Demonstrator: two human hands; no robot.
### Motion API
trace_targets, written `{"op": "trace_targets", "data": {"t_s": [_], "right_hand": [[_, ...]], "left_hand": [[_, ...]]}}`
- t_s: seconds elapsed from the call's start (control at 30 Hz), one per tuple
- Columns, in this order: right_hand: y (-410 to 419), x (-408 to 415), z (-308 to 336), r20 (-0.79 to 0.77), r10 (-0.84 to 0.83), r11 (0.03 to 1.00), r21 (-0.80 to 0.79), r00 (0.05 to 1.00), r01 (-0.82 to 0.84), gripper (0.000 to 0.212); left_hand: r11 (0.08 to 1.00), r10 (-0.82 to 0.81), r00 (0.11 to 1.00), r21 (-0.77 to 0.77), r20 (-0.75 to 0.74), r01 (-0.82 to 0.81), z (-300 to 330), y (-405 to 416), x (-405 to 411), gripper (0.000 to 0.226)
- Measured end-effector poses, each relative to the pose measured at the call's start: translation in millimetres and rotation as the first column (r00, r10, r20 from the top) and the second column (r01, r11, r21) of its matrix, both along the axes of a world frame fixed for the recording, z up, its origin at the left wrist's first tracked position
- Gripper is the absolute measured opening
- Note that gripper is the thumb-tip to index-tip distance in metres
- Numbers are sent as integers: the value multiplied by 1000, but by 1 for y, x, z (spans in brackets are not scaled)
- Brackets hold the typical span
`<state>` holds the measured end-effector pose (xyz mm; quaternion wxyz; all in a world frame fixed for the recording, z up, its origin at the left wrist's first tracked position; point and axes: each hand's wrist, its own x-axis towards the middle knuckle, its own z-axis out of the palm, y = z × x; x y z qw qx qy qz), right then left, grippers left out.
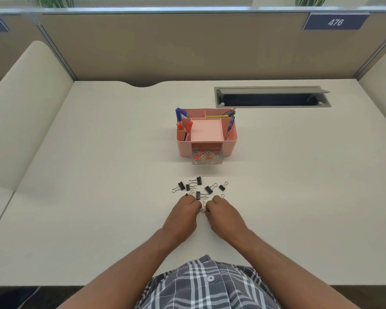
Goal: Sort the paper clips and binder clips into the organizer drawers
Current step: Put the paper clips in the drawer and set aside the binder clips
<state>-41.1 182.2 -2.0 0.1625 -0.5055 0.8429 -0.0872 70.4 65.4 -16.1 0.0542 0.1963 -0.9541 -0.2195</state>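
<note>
A pink desk organizer (228, 143) stands mid-desk with its clear drawer (206, 161) pulled out, holding orange and silver paper clips. Several black binder clips (198, 180) lie scattered on the desk in front of it. Just below them my left hand (184, 214) and my right hand (223, 214) meet, fingers pinched together around a small bunch of silver paper clips (203, 208). One loose silver paper clip (222, 195) lies by my right fingertips.
Pens and markers (179, 114) stand in the organizer's top compartments. An open grey cable tray (272, 100) is set into the desk behind it on the right. Beige partition walls (165, 45) enclose the white desk (98, 197).
</note>
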Motion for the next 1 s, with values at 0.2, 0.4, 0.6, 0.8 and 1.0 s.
{"op": "trace_targets", "data": {"t_s": [0.2, 0.4, 0.6, 0.8, 1.0], "right_hand": [[3, -6, 1, 2, 11, 999, -39, 1000, -11, 14], [3, -15, 10, 112, -56, 996, -66, 992, 64, 15], [-11, -38, 39, 367, -266, 932, -137, 891, 334, 13], [-44, -76, 75, 425, -300, 835, -316, 854, 451, 12], [-80, -98, 89, 313, -309, 849, -336, 898, 408, 19]], "left_hand": [[999, 4, 1000, 35, -21, -3, 2, -3, 0, 15], [992, 77, 994, 100, -71, -70, 14, -6, -2, 12], [937, 253, 957, 283, -142, -205, 39, -22, -20, 10], [930, 297, 922, 296, -250, -219, 75, -51, -60, 10], [953, 270, 927, 210, -261, -219, 90, -73, -98, 17]]}}
